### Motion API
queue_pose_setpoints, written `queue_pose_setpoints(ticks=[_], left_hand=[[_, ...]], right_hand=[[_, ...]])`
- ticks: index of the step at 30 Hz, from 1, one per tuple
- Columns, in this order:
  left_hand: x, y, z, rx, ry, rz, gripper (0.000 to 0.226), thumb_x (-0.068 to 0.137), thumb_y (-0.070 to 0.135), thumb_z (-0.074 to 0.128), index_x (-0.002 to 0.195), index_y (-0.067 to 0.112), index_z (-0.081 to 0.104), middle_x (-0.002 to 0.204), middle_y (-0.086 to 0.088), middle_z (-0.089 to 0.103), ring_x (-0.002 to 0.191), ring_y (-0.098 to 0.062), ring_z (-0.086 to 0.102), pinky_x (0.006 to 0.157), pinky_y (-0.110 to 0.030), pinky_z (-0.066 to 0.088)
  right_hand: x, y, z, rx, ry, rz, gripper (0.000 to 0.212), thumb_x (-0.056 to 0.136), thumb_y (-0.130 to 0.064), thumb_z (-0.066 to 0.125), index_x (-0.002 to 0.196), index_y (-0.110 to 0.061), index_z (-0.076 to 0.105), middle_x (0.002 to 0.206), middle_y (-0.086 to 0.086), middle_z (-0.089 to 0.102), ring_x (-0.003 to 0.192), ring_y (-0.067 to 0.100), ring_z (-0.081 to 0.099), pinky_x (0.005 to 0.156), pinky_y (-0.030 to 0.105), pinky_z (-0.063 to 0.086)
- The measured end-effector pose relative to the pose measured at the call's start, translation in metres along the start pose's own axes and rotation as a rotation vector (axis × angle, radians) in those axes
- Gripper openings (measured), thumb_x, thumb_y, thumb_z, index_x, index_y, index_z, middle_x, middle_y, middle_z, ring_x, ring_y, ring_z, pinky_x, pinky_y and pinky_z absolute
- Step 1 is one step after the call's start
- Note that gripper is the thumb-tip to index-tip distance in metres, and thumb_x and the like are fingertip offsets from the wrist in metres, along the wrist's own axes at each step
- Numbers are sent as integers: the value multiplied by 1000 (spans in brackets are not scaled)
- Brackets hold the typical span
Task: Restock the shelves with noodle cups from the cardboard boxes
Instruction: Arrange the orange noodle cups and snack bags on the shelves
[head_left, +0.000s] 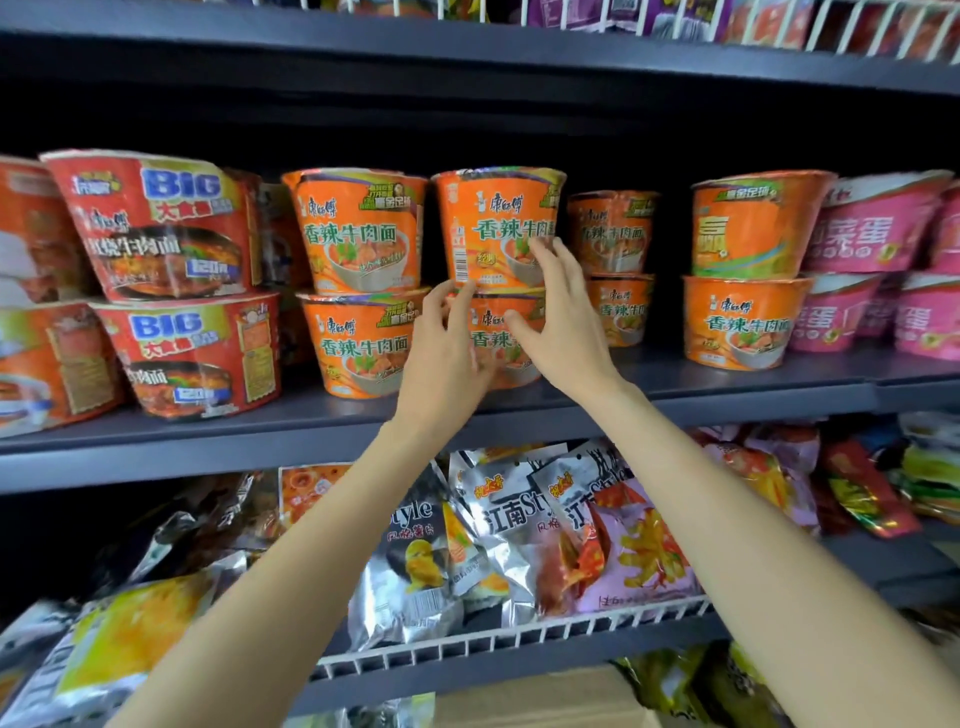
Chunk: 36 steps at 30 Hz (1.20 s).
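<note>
Noodle cups, two orange ones stacked, sit right at the fingertips on the dark shelf (727, 387). The upper orange cup (496, 223) stands upright on the lower orange cup (498, 332), and both hands are up against the pair. The left hand (447, 358) comes in from below, fingers loosely spread, tips at the seam where the two cups meet and thumb side against the lower cup's left wall. The right hand (558, 322) has its fingers straight and fanned, tips touching the upper cup's right side low down, palm across the lower cup's front. Much of the lower cup's label is covered by the two hands; whether any finger actually grips cannot be told. Just left of the fingers stands another orange stack (358, 280). At the bottom edge a cardboard box (540, 699) is cut off.
</note>
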<state>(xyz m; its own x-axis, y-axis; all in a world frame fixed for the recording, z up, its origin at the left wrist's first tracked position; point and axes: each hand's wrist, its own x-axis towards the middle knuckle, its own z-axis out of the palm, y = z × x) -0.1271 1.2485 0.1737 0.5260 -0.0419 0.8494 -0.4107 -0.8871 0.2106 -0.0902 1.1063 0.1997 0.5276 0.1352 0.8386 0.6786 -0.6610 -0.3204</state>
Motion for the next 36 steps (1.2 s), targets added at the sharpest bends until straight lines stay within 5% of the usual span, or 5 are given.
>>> queue_pose_setpoints(ticks=[16,21,26,29,36], left_hand=[[-5,0,22,126,31,25,85,77,22,76,146,11,28,146,-22,31,123,-41,40,83,-44,53],[-9,2,19,198,169,290,53,82,17,58,133,11,46,123,-19,51,99,-34,47,80,-42,45],[7,39,34,127,-9,679,32,84,13,50,113,7,63,97,-9,64,88,-29,54,71,-39,47],[25,80,60,139,-57,509,32,86,15,51,115,9,61,92,-7,62,86,-29,56,67,-39,49],[51,112,125,282,-238,104,52,95,31,49,143,19,35,133,-8,46,119,-28,43,89,-38,42]], right_hand=[[-11,15,-10,168,-58,159,62,95,-26,56,149,-27,23,155,-1,26,142,14,22,115,36,25],[-40,59,-53,12,104,241,37,94,-14,54,130,-19,51,134,2,51,122,14,45,98,24,33],[-33,121,-85,-256,-4,50,29,89,-4,54,115,-14,62,124,8,58,114,27,52,93,32,38],[-14,147,-98,-471,57,-265,27,79,1,57,101,-9,68,114,12,63,105,36,54,89,42,42],[4,218,-120,-736,97,-545,29,77,-6,50,98,-10,70,116,13,64,106,31,44,84,40,29]])
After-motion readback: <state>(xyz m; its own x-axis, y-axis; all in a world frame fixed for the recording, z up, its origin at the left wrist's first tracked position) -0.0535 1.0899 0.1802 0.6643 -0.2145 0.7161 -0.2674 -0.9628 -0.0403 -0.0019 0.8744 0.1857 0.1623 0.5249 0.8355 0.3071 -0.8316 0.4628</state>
